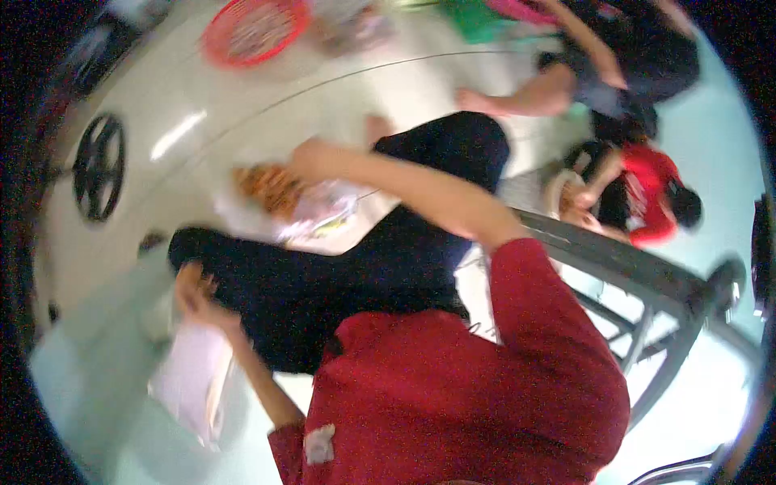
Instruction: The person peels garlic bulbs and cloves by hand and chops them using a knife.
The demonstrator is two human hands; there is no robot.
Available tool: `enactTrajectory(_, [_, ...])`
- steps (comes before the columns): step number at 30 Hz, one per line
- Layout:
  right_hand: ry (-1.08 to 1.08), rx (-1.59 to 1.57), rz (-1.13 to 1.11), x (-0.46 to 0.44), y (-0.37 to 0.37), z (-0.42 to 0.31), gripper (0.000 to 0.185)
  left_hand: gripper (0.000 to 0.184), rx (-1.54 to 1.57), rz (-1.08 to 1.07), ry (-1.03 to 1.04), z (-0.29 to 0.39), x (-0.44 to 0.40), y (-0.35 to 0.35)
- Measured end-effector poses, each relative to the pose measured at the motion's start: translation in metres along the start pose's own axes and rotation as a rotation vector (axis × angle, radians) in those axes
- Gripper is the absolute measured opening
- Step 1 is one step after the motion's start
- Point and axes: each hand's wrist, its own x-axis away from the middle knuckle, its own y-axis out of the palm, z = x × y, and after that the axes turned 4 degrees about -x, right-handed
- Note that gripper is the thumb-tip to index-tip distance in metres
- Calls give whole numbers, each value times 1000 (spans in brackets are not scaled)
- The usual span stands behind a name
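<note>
The view is blurred. My right hand (315, 162) is closed at the right edge of a heap of small orange-brown pieces (271, 190), and what it grips, if anything, is hidden. The heap lies on a clear plastic bag (335, 206) on the floor, in front of my legs. My left hand (196, 295) is beside my knee at the left, above a white packet (190, 372). Motion smears its fingers, so I cannot make out whether it holds anything.
A red basket (255, 32) with contents stands at the top. A fan (100, 167) is at the left. Two people sit at the right, one in a red shirt (647, 190). A dark metal frame (614, 259) stands at my right side.
</note>
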Motion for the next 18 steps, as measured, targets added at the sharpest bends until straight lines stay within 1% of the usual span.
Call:
enactTrajectory(1, [13, 14, -47, 2, -11, -3, 23, 30, -78, -5, -37, 7, -5, 3])
enactTrajectory(2, [125, 48, -76, 9, -19, -8, 21, 29, -79, 21, -3, 17, -1, 7])
enactTrajectory(3, [109, 79, -70, 18, -24, -6, 22, 28, -64, 28, 24, 21, 0, 14])
enactTrajectory(5, [155, 193, -219, 4, -14, 4, 29, 28, 65, -13, 13, 5, -6, 9])
enactTrajectory(6, [137, 189, -222, 1, -10, 1, 29, 28, 88, -40, 73, 7, -10, 7])
enactTrajectory(7, [164, 187, -247, -2, -9, -2, 29, 28, 77, -31, 74, 7, -13, 4])
enactTrajectory(8, [172, 167, -272, 11, -4, 7, 30, 28, 67, -17, 63, 21, 2, 12])
enactTrajectory(9, [166, 163, -268, 10, -7, 6, 30, 28, 86, -11, 56, 22, -3, 11])
enactTrajectory(11, [121, 93, -298, 14, -7, 6, 24, 28, 68, -6, 29, 20, -5, 9])
enactTrajectory(13, [129, 111, -306, 9, -6, 7, 24, 28, 93, -43, 54, 20, -5, 10])
enactTrajectory(15, [138, 135, -318, 4, -3, 10, 24, 28, 95, -35, 49, 20, -4, 10])
enactTrajectory(17, [137, 152, -165, 1, 4, 15, 24, 28, 96, -24, 44, 21, -2, 11])
enactTrajectory(18, [135, 153, -168, 1, 2, 15, 24, 28, 98, -15, 39, 21, -2, 12])
